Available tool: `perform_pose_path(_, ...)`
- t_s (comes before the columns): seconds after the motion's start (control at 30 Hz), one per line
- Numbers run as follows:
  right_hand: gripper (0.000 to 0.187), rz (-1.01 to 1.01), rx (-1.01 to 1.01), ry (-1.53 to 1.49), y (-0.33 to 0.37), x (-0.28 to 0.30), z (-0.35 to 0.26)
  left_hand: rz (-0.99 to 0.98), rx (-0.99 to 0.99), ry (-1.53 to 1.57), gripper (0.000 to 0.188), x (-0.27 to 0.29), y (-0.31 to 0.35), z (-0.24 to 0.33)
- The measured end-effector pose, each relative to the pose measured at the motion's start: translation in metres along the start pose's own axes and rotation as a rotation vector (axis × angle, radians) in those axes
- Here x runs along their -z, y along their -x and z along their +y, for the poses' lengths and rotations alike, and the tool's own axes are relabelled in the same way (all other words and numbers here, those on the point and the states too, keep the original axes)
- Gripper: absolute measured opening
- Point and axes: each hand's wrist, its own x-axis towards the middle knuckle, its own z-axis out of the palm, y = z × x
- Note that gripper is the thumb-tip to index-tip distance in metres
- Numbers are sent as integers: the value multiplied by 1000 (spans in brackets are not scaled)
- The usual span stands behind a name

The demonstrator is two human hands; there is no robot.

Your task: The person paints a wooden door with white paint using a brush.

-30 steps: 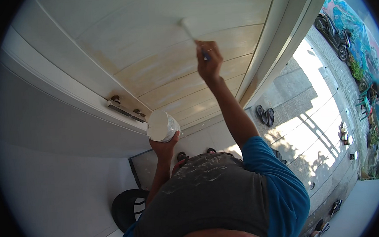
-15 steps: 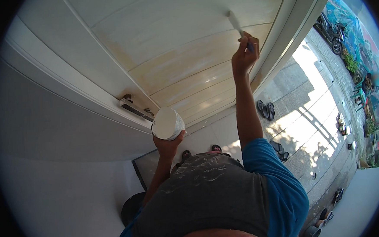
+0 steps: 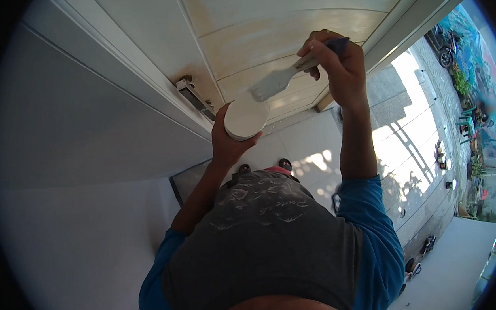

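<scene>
My left hand (image 3: 229, 138) is wrapped around a round tub of white paint (image 3: 247, 120), held up in front of my chest. In my right hand (image 3: 339, 64) is a paintbrush (image 3: 278, 84), gripped by its handle. Its white-coated bristles point down and left, at the far rim of the tub; whether they touch the rim I cannot tell. Behind both hands stands a panelled door (image 3: 292, 36), partly white, with yellowish patches showing between its grooves. A metal lock (image 3: 196, 98) sticks out at the door's left side, with brown stains around it.
A grey-white wall (image 3: 88, 136) runs along my left. The door frame (image 3: 399, 29) rises on the right. Sunlit paving (image 3: 410, 122) stretches out beyond it, with a motorbike (image 3: 444, 46) and plants farther off. My feet stand on pale tiles (image 3: 310, 142).
The brush has left the door's surface and come down left to the paint tub. My left hand has raised the tub a little, toward the right. My view has shifted as well.
</scene>
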Motion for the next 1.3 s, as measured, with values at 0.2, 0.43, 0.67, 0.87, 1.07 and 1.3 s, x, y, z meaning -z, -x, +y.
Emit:
perform_pose_path(0.2, 29, -386, -212, 628, 2, -53, 2, -86, -62, 15, 90, -3, -8, 2)
perform_pose_path(0.43, 33, -438, -233, 768, 3, -55, 10, -119, -27, 90, 91, -10, -19, 6)
perform_pose_path(0.67, 22, -250, -210, 607, 2, -27, -14, -101, -54, 97, 89, -26, -28, 1)
perform_pose_path(0.87, 13, -264, -120, 639, 5, 6, -10, -95, -44, 106, 87, -57, -41, -1)
perform_pose_path(1.07, 10, -279, 26, 621, -1, 65, 2, -53, -22, 104, 87, -107, -57, 2)
perform_pose_path(1.3, 8, -154, -36, 511, -10, 135, 6, 21, -12, 53, 90, -174, -70, -4)
